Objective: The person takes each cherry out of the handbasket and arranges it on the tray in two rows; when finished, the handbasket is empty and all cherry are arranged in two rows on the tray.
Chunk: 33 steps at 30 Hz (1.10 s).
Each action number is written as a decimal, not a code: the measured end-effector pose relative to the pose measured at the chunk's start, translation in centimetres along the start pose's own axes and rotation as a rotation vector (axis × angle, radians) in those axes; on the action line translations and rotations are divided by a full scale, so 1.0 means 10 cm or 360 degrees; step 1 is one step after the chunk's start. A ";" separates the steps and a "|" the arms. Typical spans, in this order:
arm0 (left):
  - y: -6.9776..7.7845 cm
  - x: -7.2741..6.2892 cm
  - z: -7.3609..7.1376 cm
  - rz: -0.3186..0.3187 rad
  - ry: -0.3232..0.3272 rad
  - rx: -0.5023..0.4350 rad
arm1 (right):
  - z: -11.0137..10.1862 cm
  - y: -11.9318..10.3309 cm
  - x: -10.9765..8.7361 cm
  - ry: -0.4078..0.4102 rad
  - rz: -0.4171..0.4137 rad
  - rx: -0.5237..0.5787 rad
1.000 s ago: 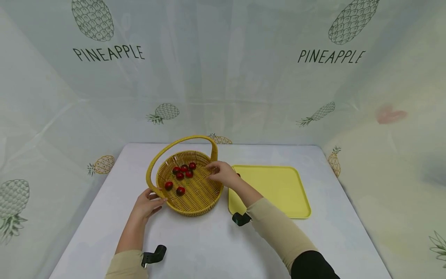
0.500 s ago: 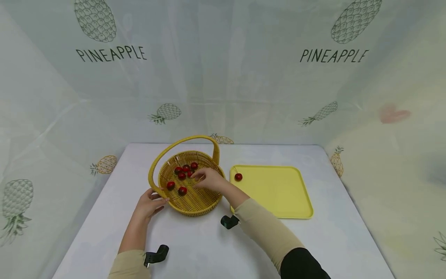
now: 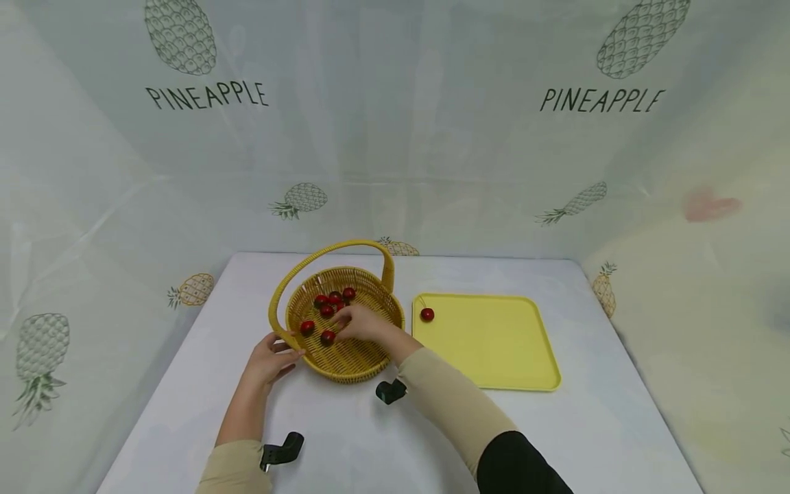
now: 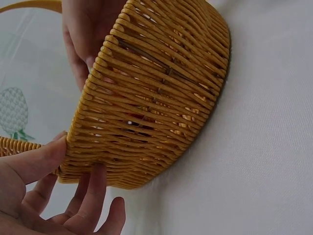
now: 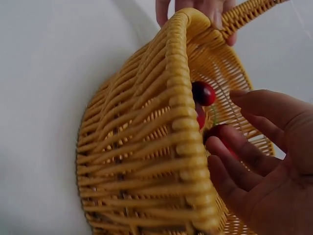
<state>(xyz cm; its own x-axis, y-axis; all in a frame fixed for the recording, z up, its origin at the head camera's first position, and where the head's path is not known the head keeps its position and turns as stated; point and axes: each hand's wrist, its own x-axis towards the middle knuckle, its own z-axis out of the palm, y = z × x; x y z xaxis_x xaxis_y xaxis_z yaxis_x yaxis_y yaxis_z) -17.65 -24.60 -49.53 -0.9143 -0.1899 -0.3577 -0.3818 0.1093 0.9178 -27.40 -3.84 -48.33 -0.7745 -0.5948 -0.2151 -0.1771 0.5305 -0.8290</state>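
A yellow wicker basket [image 3: 348, 363] with an arched handle holds several dark red cherries [image 3: 328, 337]. At its near left rim, my left hand [image 3: 271, 360] grips the edge below the handle. The left wrist view has the thumb on the rim and the fingers of the left hand [image 4: 63, 196] against the woven outer wall. Inside the basket, my right hand [image 3: 364, 322] hovers beside the cherries. Its fingers are loosely spread in the right wrist view, close to a cherry [image 5: 203, 93] and apart from it; nothing is visibly held.
Right of the basket lies a yellow rectangular tray [image 3: 494, 343]. One stemmed cherry [image 3: 427, 314] rests near its far left corner. Both stand on a white table [image 3: 345, 439], backed by a pineapple-printed curtain [image 3: 395, 137].
My right hand has moved left and down, from the basket's right rim to the cherries inside. The cherry on the tray has come into full view. My left hand keeps its grip.
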 end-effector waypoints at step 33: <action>-0.01 -0.02 0.00 0.0008 0.0020 0.0012 | 0.30 0.02 0.28 -0.0076 0.0197 -0.0198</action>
<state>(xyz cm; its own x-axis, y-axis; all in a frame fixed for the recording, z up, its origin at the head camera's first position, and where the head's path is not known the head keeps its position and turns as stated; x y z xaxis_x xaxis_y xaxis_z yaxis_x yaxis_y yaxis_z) -17.49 -24.56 -49.53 -0.9144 -0.2017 -0.3510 -0.3784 0.1175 0.9182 -27.75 -7.16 -50.67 -0.7660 -0.5465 -0.3384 -0.1581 0.6705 -0.7249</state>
